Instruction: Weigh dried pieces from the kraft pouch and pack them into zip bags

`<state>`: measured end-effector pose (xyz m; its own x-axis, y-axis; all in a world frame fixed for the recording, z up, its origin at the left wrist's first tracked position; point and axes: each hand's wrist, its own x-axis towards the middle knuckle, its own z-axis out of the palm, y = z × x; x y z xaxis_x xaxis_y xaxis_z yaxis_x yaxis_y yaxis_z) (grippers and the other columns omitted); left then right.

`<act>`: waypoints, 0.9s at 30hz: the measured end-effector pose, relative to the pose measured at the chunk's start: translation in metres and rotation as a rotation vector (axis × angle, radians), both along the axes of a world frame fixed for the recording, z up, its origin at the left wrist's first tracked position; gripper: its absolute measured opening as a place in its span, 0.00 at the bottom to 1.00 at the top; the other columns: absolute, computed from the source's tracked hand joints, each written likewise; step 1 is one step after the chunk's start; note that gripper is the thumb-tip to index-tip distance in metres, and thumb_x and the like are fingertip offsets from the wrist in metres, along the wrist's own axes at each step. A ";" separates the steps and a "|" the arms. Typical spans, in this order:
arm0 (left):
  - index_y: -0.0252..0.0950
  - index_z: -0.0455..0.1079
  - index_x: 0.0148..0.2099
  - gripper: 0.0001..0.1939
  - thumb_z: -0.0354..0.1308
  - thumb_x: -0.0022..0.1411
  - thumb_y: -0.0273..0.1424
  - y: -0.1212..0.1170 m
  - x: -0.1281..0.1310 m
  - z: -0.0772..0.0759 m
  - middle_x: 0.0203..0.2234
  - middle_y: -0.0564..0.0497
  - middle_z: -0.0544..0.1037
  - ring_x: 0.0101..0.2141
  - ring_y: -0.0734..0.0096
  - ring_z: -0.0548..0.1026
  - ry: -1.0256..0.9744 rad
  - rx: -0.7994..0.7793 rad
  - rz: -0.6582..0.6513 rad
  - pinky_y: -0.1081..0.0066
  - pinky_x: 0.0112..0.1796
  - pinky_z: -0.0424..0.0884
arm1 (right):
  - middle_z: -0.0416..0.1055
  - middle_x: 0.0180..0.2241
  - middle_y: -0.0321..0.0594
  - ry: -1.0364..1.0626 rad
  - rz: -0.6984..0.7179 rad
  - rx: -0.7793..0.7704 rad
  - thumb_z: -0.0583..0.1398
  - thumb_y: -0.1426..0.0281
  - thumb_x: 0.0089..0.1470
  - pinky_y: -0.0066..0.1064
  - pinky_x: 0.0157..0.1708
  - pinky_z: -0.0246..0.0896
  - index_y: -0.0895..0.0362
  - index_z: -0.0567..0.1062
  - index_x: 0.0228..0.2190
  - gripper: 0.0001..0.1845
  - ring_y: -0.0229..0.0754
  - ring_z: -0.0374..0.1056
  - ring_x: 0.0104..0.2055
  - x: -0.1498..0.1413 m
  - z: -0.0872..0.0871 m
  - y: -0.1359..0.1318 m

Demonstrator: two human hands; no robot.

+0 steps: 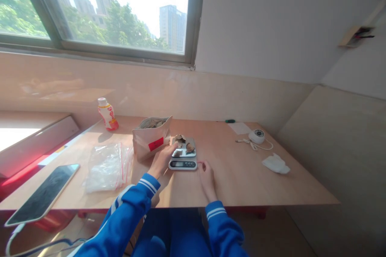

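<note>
A small digital scale (183, 163) sits near the middle of the wooden table (235, 176), with a few brown dried pieces (184, 142) on its shiny platform. My left hand (163, 159) rests against the scale's left side, fingers stretched toward the platform. My right hand (206, 176) lies on the table just right of the scale, fingers loosely curled, touching its corner. A brown paper pouch (150, 138) with a red label stands open right behind my left hand, holding more dried pieces.
Clear zip bags (107, 166) lie to the left, a phone (45, 192) on a cable at the left edge. A small drink bottle (107, 114) stands at the back left. A round white device with cord (257, 136), a crumpled white tissue (276, 164) and a paper sheet (239, 128) lie to the right.
</note>
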<state>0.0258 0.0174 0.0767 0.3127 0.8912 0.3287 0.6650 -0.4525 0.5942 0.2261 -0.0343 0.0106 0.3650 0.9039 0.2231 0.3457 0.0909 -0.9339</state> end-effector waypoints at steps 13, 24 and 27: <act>0.41 0.69 0.50 0.16 0.46 0.64 0.29 -0.013 -0.014 0.042 0.51 0.46 0.72 0.52 0.64 0.69 -0.036 0.405 0.069 0.61 0.53 0.66 | 0.74 0.31 0.42 -0.013 0.001 0.005 0.52 0.68 0.51 0.30 0.35 0.61 0.56 0.74 0.30 0.12 0.44 0.68 0.34 0.001 -0.007 0.003; 0.35 0.71 0.39 0.12 0.46 0.60 0.28 0.031 -0.053 0.131 0.34 0.47 0.77 0.36 0.66 0.74 0.128 0.255 0.191 0.68 0.40 0.70 | 0.74 0.32 0.42 0.002 0.017 -0.021 0.53 0.65 0.51 0.30 0.35 0.61 0.57 0.73 0.30 0.11 0.44 0.68 0.35 0.002 -0.003 -0.001; 0.36 0.73 0.40 0.12 0.49 0.58 0.30 0.048 -0.058 0.135 0.36 0.47 0.79 0.38 0.66 0.75 0.261 0.085 0.153 0.70 0.42 0.69 | 0.74 0.32 0.42 0.008 0.022 -0.018 0.54 0.65 0.51 0.30 0.35 0.61 0.57 0.74 0.31 0.11 0.44 0.68 0.35 0.003 -0.003 -0.001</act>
<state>-0.0325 0.0653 0.2119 0.2608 0.9070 0.3307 0.8543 -0.3764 0.3586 0.2286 -0.0355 0.0071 0.3464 0.9158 0.2035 0.3361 0.0814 -0.9383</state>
